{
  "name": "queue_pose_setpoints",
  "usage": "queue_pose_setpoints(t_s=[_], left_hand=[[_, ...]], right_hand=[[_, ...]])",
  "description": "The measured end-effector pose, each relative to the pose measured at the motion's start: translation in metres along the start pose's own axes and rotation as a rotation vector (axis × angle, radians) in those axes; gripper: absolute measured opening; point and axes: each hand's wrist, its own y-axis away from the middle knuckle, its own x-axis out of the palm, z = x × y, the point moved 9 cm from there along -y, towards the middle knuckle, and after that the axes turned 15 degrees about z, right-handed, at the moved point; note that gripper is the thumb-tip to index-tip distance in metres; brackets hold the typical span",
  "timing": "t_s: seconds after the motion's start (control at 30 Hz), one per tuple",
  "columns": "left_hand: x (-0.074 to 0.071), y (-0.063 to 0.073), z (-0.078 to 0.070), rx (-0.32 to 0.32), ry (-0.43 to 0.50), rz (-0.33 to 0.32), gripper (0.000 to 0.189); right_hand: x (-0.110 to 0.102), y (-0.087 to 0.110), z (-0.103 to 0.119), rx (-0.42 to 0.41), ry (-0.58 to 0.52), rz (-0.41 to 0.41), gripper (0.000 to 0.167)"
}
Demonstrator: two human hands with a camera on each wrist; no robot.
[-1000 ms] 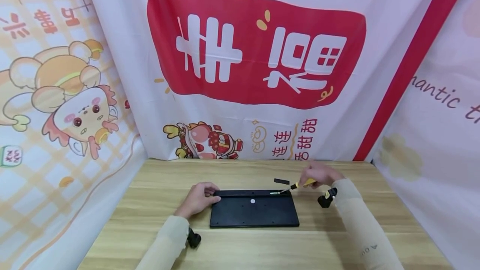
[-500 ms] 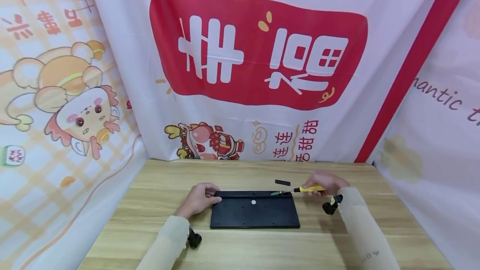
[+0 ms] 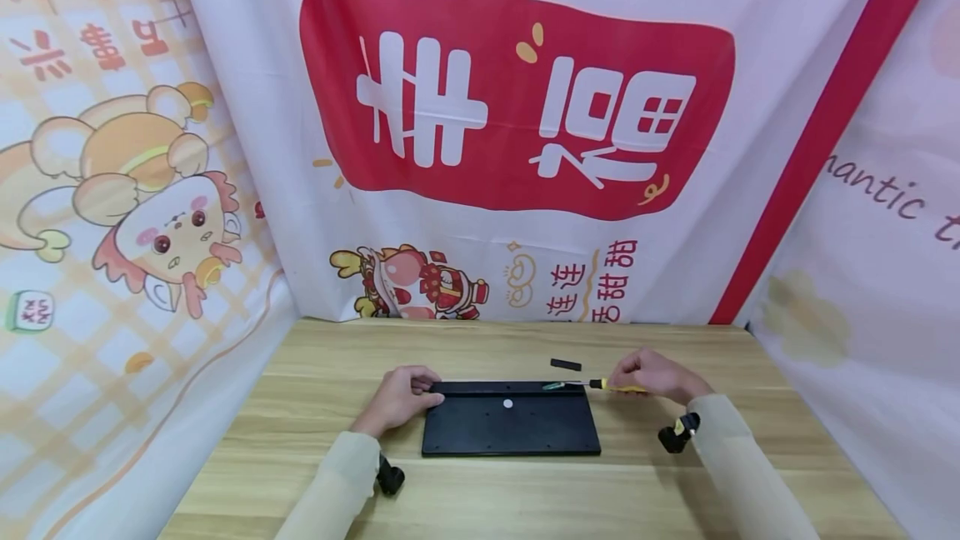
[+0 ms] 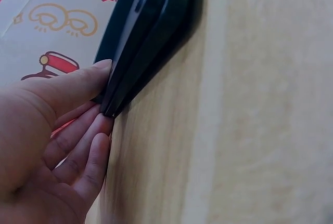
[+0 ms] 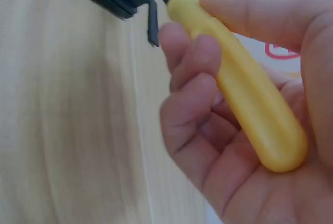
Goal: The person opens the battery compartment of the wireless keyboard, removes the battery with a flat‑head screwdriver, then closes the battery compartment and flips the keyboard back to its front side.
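Observation:
A black keyboard (image 3: 517,430) lies face down on the table, its underside with small screw holes and a white round sticker showing. My left hand (image 3: 401,394) grips its far left corner, thumb on top and fingers at the edge, as the left wrist view shows. In my right hand (image 3: 651,375) is a screwdriver with a yellow handle (image 5: 250,94), thumb along one side and fingers curled round the other. Its shaft points left, lying low over the keyboard's far right end. There the tip meets a green battery (image 3: 553,386) in the open battery slot.
A small black battery cover (image 3: 566,365) lies on the wooden table (image 3: 480,498) just behind the keyboard. Printed cloth hangs (image 3: 510,107) stand behind the table and along both sides.
My right hand has moved right and lowered the screwdriver from a slant to nearly flat, its tip still at the battery. The left hand keeps its grip on the keyboard.

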Motion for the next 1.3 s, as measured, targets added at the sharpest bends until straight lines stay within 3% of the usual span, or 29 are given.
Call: queue_pose_setpoints(t_s=[0.1, 0.37, 0.77, 1.0, 1.3], left_hand=[[-0.001, 0.0, 0.002, 0.001, -0.006, 0.001, 0.023], [0.003, 0.0, 0.005, -0.014, -0.012, 0.007, 0.023], [-0.001, 0.002, 0.0, -0.015, -0.012, -0.009, 0.022], [-0.001, 0.002, -0.002, -0.028, -0.005, -0.008, 0.022], [0.001, -0.001, 0.001, -0.021, -0.008, 0.005, 0.024]], right_hand=[[0.001, 0.003, 0.006, -0.034, 0.086, -0.038, 0.025], [-0.002, 0.017, 0.002, -0.064, 0.186, -0.142, 0.018], [-0.022, 0.049, -0.032, 0.054, 0.178, -0.308, 0.018], [-0.024, 0.069, -0.05, 0.059, 0.216, -0.413, 0.018], [-0.016, 0.071, -0.063, 0.073, 0.312, -0.458, 0.013]])
